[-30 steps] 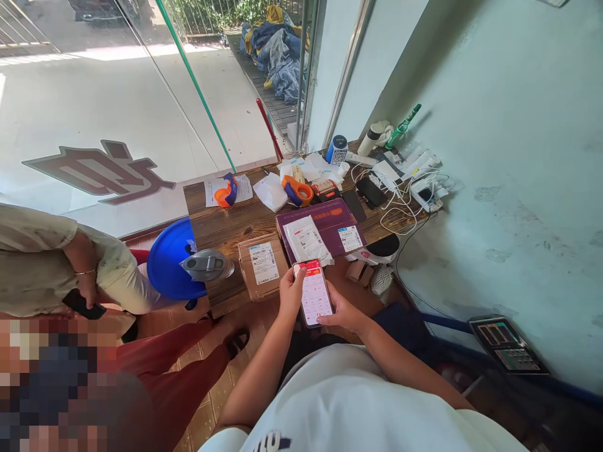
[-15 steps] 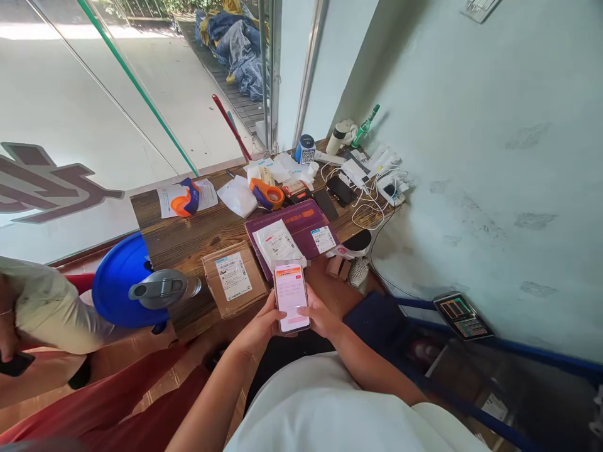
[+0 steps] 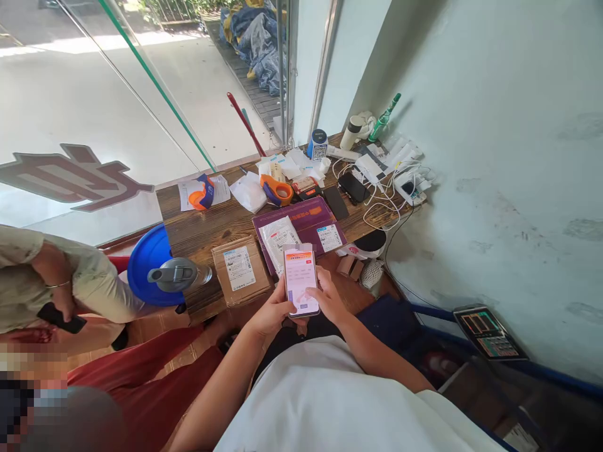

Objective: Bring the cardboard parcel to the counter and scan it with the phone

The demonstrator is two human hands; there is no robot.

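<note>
I hold a smartphone (image 3: 300, 280) with a lit pink and white screen in both hands, just in front of the wooden table (image 3: 221, 223). My left hand (image 3: 271, 311) grips its left edge from below. My right hand (image 3: 328, 298) wraps the right edge, thumb on the screen. Right behind the phone lie a small brown cardboard parcel (image 3: 240, 269) with a white label, and a purple flat parcel (image 3: 301, 229) with a white plastic mailer (image 3: 279, 237) on top of it.
Two orange tape dispensers (image 3: 277, 189), papers, a dark phone (image 3: 353, 186), chargers with tangled white cables (image 3: 386, 194) and bottles fill the table's back. A grey-lidded bottle (image 3: 178, 274) and a blue stool (image 3: 144, 263) stand at left. Another person (image 3: 51, 285) holds a dark phone there.
The phone's screen changed from a red-topped page to a paler one. My hands kept their grip while my head swung, shifting the view sideways and back.
</note>
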